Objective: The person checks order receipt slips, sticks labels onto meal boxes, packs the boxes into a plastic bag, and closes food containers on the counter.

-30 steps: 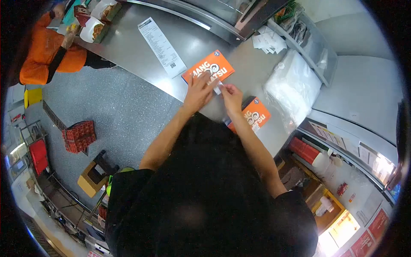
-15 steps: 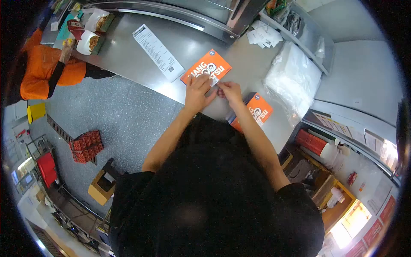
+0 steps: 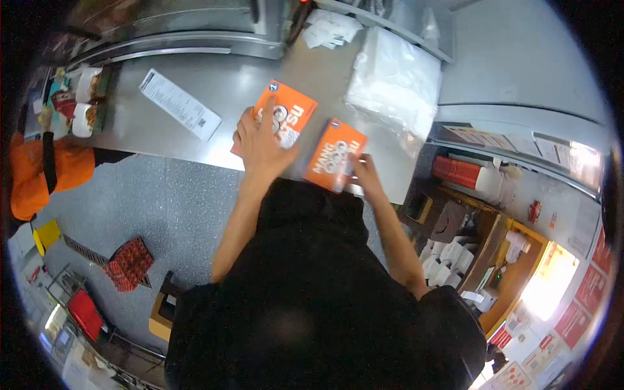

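Observation:
My left hand (image 3: pixel 261 146) lies spread over the left orange box (image 3: pixel 296 107) on the steel counter, covering part of its lettering. At the right edge of the second orange box (image 3: pixel 328 153), my right hand (image 3: pixel 365 174) has its fingers bent against the box's lower right side. Whether those fingers grip the box or something small is blurred. The two boxes lie close together with a narrow gap between them. A long printed receipt (image 3: pixel 179 104) is flat on the counter to the left of the boxes.
Plastic-wrapped white bags (image 3: pixel 396 75) lie on the counter's right, with loose papers (image 3: pixel 331 29) behind. Open food boxes (image 3: pixel 84 120) stand at the far left beside a person in orange (image 3: pixel 71 166). A red crate (image 3: pixel 129 263) is on the floor.
The view has turned to the right. My right hand has left the small white piece at the left box and is now at the right box, which sits closer to the left one. My left hand stays on its box.

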`<state>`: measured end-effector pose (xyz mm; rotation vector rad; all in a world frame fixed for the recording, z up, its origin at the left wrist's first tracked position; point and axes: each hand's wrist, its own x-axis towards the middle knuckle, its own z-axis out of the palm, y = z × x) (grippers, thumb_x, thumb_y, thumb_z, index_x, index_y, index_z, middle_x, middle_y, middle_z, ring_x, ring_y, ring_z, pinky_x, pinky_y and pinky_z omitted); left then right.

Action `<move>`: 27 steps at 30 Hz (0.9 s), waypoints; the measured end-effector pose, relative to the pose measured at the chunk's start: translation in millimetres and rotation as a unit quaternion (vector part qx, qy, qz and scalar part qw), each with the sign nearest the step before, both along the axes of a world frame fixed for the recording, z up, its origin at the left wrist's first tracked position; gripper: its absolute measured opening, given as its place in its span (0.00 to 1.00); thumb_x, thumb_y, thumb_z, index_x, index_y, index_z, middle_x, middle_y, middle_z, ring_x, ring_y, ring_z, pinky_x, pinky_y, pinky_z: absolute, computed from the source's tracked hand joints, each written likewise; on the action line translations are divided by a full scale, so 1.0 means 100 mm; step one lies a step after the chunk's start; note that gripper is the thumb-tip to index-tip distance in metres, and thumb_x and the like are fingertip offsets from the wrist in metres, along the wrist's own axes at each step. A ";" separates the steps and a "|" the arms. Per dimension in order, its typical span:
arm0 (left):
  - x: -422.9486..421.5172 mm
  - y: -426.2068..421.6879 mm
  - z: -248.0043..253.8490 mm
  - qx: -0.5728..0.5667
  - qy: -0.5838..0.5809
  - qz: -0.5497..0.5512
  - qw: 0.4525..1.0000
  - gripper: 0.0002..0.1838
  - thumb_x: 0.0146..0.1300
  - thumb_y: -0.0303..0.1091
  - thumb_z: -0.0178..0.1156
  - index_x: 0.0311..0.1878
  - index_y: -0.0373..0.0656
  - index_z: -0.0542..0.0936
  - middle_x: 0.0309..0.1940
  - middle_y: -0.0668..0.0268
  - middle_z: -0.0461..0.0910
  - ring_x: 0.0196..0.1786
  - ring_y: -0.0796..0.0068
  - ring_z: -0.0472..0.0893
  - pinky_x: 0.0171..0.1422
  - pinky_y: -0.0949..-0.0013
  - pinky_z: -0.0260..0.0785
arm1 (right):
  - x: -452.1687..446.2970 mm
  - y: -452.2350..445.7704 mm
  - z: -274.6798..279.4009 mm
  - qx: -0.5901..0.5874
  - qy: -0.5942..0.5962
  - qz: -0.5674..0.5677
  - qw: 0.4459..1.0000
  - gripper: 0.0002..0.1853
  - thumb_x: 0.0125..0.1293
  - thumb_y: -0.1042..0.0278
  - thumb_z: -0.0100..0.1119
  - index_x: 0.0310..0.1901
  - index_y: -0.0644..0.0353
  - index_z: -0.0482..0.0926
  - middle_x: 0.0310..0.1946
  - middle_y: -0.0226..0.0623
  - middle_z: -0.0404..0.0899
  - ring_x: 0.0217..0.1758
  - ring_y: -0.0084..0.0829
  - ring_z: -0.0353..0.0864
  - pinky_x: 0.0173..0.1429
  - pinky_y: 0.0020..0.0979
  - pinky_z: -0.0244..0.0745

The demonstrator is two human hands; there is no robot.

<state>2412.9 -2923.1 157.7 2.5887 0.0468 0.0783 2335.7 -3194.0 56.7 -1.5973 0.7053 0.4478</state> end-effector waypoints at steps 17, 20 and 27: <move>-0.20 -0.98 -0.22 0.121 -0.061 0.040 0.990 0.50 0.41 0.55 0.73 0.72 0.56 0.67 0.61 0.48 0.65 0.63 0.44 0.67 0.62 0.41 0.61 | 2.02 -1.69 0.01 -0.350 -0.389 0.169 0.835 0.09 0.66 0.69 0.55 0.44 0.58 0.83 0.39 0.45 0.84 0.43 0.43 0.83 0.49 0.40 0.78; -0.24 -1.07 -0.23 0.119 -0.073 0.033 0.990 0.49 0.41 0.55 0.74 0.70 0.54 0.69 0.62 0.47 0.65 0.62 0.43 0.67 0.62 0.42 0.62 | 2.33 -1.81 -0.34 -0.439 -0.300 0.282 0.798 0.10 0.65 0.68 0.55 0.43 0.57 0.84 0.42 0.48 0.84 0.45 0.48 0.82 0.52 0.45 0.78; -0.31 -1.27 -0.28 0.130 -0.085 0.081 0.985 0.51 0.41 0.53 0.77 0.72 0.56 0.67 0.62 0.46 0.65 0.63 0.42 0.68 0.64 0.44 0.63 | 2.37 -1.75 -0.12 -0.459 -0.302 0.356 0.756 0.10 0.62 0.67 0.57 0.36 0.63 0.84 0.39 0.48 0.82 0.46 0.49 0.82 0.52 0.45 0.79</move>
